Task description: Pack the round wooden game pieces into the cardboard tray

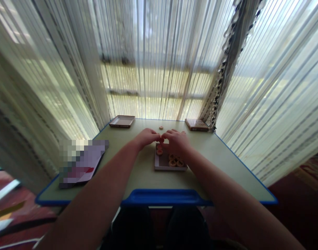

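Above the far edge of a shallow box [170, 168], my left hand [148, 136] and my right hand [177, 141] meet fingertip to fingertip. Both are closed on a small round Chinese chess piece [161, 140]; whether there is more than one piece between them I cannot tell. Inside the box, red-marked pieces [159, 152] lie along the left side. Dark-marked pieces [172, 163] sit at the right, partly covered by my right hand and wrist. One loose piece [161, 127] rests on the table beyond my fingers, and another [183, 132] shows just behind my right hand.
The pale table [138, 173] has a blue edge and a blue recessed tray [164, 196] at the front. A shallow open lid [122, 121] lies at the far left, a flat brown box [197, 124] at the far right. A partly blurred-out purple item [92, 159] is at left. Curtains hang behind.
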The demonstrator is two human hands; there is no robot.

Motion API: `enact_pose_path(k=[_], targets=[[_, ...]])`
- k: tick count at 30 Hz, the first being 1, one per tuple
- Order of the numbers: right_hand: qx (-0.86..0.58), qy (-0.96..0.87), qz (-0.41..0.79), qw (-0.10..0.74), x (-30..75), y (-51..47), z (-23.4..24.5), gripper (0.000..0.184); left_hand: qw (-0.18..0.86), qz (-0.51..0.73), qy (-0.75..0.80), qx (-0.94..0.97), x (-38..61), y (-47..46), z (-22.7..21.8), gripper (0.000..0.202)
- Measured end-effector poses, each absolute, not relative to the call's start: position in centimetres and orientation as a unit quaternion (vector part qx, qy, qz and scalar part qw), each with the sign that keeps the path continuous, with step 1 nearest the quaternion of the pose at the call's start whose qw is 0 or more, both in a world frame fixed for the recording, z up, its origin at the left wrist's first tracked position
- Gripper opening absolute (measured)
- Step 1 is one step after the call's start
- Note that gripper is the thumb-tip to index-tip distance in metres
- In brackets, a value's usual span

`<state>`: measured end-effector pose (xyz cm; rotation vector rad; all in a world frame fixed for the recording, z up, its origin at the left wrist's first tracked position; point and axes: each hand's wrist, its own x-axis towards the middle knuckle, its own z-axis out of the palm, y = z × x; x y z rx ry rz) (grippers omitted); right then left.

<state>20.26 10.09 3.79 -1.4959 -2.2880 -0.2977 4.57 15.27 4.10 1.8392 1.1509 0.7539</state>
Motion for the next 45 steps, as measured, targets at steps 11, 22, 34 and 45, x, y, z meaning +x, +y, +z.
enact_pose_path(k=[11, 22, 34, 45], targets=[[-0.493, -0.846, -0.087, 0.183, 20.4, 10.3, 3.6, 0.028, 0.337, 0.238, 0.47, 0.78, 3.3, 17.1, 2.6, 0.026], [-0.495, -0.851, -0.064, 0.165, 19.7, 9.9, 3.8, 0.029, 0.324, 0.246, 0.478, 0.779, 3.6, 17.5, 2.2, 0.025], [-0.484, -0.853, -0.04, 0.19, 20.0, 10.1, 3.6, 0.024, 0.321, 0.254, 0.503, 0.761, 3.7, 17.7, 2.3, 0.03], [-0.474, -0.855, -0.037, 0.205, 20.8, 10.3, 3.5, 0.029, 0.3, 0.24, 0.481, 0.788, 3.6, 17.5, 2.3, 0.021]])
